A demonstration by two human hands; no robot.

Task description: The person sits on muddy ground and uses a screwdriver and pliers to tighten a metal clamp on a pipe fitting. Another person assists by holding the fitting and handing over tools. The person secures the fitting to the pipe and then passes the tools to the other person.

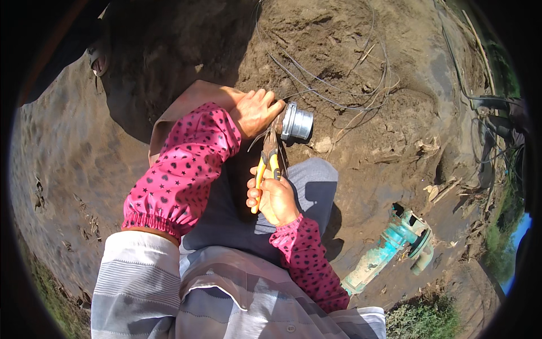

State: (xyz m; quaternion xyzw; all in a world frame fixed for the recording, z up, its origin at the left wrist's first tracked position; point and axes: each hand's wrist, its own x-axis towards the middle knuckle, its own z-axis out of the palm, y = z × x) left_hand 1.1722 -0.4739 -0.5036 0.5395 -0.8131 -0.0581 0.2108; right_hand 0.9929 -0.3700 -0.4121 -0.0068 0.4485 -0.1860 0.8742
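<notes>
My left hand (257,111) grips the end of a brownish flat hose (186,99), its thumb reaching to a silver metal pipe coupling (298,122) fitted there. In my right hand (277,199) is a pair of pliers (274,163) with yellow and black handles. The jaws point up at the hose end, just beside the coupling. Thin wire (300,93) runs by the coupling, and a loose end sticks out below my left hand. What exactly the jaws bite on is too small to tell.
Loops of thin wire (330,84) lie on the bare soil ahead. A turquoise metal pump or pipe fitting (391,241) rests on the ground at right. Dark hoses or cables (493,101) run along the far right. Someone's shoe (98,61) shows at upper left.
</notes>
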